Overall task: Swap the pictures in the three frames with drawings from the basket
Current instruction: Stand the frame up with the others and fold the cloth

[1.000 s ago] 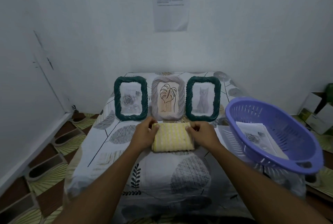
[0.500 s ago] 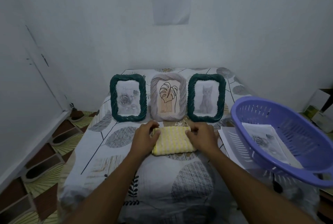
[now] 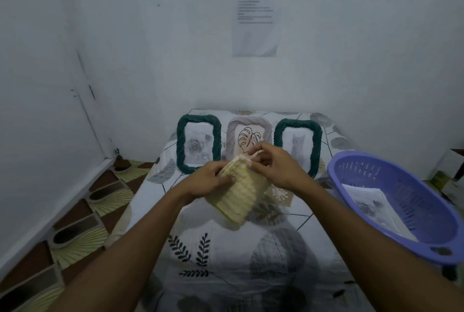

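Both my hands hold a folded yellow cloth (image 3: 238, 196) lifted above the table. My left hand (image 3: 209, 181) grips its left side, and my right hand (image 3: 273, 166) pinches its top edge. Behind them three frames stand in a row: a green frame with a rose picture (image 3: 198, 143), a grey frame with a leaf drawing (image 3: 248, 133) partly hidden by my right hand, and a green frame with a cat picture (image 3: 298, 143). A purple basket (image 3: 391, 201) at the right holds paper drawings (image 3: 374, 208).
The table wears a white cloth with leaf prints (image 3: 226, 261). White walls close in at the back and left, with a printed sheet (image 3: 254, 18) taped up. Patterned floor tiles (image 3: 75, 231) show at the left, and boxes (image 3: 452, 173) sit at the far right.
The yellow cloth lay flat on the table under both hands; now it is lifted and tilted, with my right hand raised to its top edge. The view has tilted upward.
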Available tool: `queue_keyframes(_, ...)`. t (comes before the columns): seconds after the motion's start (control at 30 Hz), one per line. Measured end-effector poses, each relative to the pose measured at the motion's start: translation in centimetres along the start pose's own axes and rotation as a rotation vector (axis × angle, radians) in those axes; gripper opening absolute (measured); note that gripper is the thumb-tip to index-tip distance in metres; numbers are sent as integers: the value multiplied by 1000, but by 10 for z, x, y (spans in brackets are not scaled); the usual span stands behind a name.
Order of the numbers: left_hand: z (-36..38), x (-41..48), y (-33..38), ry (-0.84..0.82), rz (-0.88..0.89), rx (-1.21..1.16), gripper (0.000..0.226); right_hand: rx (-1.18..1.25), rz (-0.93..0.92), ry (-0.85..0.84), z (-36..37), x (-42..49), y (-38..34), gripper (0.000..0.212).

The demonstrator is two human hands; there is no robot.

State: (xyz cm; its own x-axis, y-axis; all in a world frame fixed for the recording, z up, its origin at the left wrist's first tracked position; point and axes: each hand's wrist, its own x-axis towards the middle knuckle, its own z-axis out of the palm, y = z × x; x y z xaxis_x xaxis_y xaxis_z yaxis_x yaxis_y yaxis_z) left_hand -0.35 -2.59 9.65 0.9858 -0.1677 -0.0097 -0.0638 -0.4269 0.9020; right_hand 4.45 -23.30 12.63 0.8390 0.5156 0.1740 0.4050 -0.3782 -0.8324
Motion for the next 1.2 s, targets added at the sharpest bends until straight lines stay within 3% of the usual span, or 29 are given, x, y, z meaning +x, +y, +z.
queue_keyframes(0.1, -9, -32, -26, 138, -58, -313, 26, 271, 199, -8, 28, -11, 4, 41)
queue_keyframes(0.17, -13, -49, -47, 190, -109, -436, 28, 459, 329, -60, 62, -20, 10, 42)
queue_keyframes(0.27, -24, -68, -71, 279, -199, -394, 27, 554, 389, -71, 116, -23, 12, 35)
queue_keyframes(0.43, -61, -78, -84, 477, -274, -343, 31, 608, 424, 69, 167, 11, 4, 31)
queue_keyframes(0.53, -72, -76, -92, 511, -268, -167, 37, 495, 417, 135, 184, 29, 7, 37)
queue_keyframes(0.63, -67, -74, -108, 507, -280, 300, 47, 18, 253, 118, 195, 24, 16, 39)
queue_keyframes(0.73, -53, -76, -126, 508, -251, 468, 70, -374, 41, 108, 208, 10, 35, 42)
queue_keyframes(0.87, -41, -81, -146, 590, -197, 518, 81, -392, -21, 161, 211, 7, 45, 42)
queue_keyframes(1.1, -40, -80, -146, 590, -186, 577, 70, -356, -7, 148, 207, 8, 44, 42)
queue_keyframes(1.2, -41, -80, -138, 552, -203, 796, 70, -196, 2, 123, 195, 5, 38, 40)
